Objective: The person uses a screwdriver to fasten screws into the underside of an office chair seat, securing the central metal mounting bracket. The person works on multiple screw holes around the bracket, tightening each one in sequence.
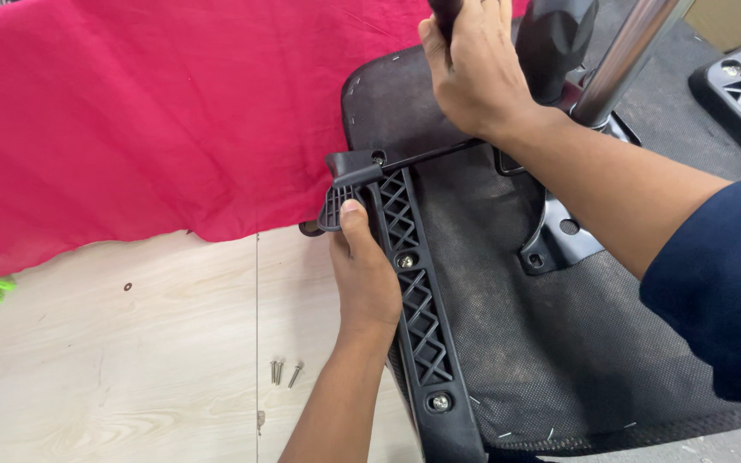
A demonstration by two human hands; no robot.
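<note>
black plastic forms the bracket (pixel 409 283), which lies along the left edge of the upturned seat (pixel 508 343) at lower centre of the frame, its long axis running from upper left down toward the bottom edge. the left hand (pixel 362 274) is closed as a grip on the bracket's upper end, thumb pressed on the corner. the right hand (pixel 473 73), at top centre, is wrapped shut around a dark handle (pixel 446 13) above that same end. the left grip is nearer. loose screws (pixel 283 372) are seen on the pale counter (pixel 130 360), lower left.
</note>
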